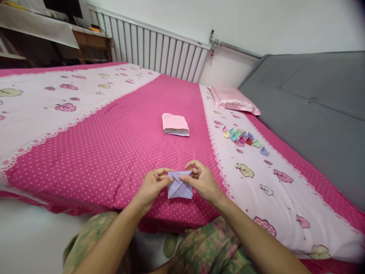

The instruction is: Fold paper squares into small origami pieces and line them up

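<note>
A folded square of lavender origami paper (pixel 180 191) is held up in front of me, its creased flaps meeting near the middle. My left hand (pixel 156 183) pinches its left edge, thumb on the near face and fingers behind. On the opposite side my right hand (pixel 201 179) grips the upper right part, the thumb pressing on the face. The fingertips behind the paper are partly hidden. Beyond both hands lies a stack of square paper sheets (pixel 175 123), pale pink on top with other colours showing at the edges.
Several small folded paper pieces (pixel 242 137) in many colours lie to the right on the bedspread (pixel 128 144). A pink pillow (pixel 232 100) rests near the grey headboard (pixel 310 114). A white radiator (pixel 151 42) stands along the wall, with a desk (pixel 91 40) at the far left.
</note>
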Tool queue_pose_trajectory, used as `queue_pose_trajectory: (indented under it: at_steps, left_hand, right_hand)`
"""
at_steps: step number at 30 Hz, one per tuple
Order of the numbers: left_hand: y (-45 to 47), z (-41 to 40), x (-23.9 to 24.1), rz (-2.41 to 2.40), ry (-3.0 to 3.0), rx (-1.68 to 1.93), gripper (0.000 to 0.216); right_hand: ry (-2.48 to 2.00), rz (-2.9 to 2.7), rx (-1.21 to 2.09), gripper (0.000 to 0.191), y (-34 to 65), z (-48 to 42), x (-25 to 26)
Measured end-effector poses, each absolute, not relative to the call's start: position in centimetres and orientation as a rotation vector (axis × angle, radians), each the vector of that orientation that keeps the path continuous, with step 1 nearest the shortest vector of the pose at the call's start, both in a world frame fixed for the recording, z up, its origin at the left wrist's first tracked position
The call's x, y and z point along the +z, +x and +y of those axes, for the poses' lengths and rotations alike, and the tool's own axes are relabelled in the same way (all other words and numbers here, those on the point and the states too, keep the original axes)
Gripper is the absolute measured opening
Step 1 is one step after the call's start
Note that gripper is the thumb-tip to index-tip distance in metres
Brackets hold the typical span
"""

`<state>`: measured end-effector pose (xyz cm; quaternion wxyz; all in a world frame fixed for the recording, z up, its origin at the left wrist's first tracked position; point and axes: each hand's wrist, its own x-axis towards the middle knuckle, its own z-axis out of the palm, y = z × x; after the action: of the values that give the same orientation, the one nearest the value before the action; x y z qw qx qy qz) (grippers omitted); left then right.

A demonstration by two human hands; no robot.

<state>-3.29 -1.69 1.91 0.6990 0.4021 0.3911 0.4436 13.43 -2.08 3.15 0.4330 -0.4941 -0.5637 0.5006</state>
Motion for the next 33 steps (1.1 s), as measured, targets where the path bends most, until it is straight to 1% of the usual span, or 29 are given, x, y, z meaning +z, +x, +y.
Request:
queue_pose_trajectory:
  at_steps: [5, 10, 13, 17, 23, 26, 30, 33]
  left_hand:
    - [-3.0, -1.8, 2.3, 0.861, 0.961, 0.944, 0.029]
    - [-2.7, -1.7, 1.9, 0.897, 1.053, 0.942, 0.018]
    - [-2.8, -1.6, 1.6, 0.892, 1.092, 0.953, 0.019]
    - [-3.1, -1.6, 1.7, 0.881, 1.096, 0.938, 0.021]
    - [-3.0, -1.7, 1.9, 0.839, 1.083, 0.895, 0.026]
    - [-2.8, -1.7, 1.8, 0.839, 1.062, 0.930, 0.027]
    - [-2.5, -1.7, 1.5, 0.846, 1.010, 1.030, 0.026]
    - [-2.3, -1.8, 1.3, 0.795, 0.929, 1.080, 0.024]
  right_hand:
    - [-1.288, -1.459, 1.137, 0.032, 13.3, -2.3, 3.4]
    - [-1.241, -1.449, 1.182, 0.032, 13.1, -2.3, 3.4]
    - [-1.250, -1.374, 1.228, 0.028, 13.2, -2.2, 3.4]
    - [-1.262, -1.254, 1.297, 0.027, 13.3, -2.1, 3.5]
    - [-1.277, -1.188, 1.268, 0.025, 13.5, -2.0, 3.5]
    - [-1.242, -1.200, 1.286, 0.027, 13.5, -1.9, 3.4]
    - [-1.220, -1.250, 1.387, 0.035, 13.1, -2.1, 3.2]
    - [-1.205, -1.234, 1.440, 0.035, 12.6, -2.3, 3.1]
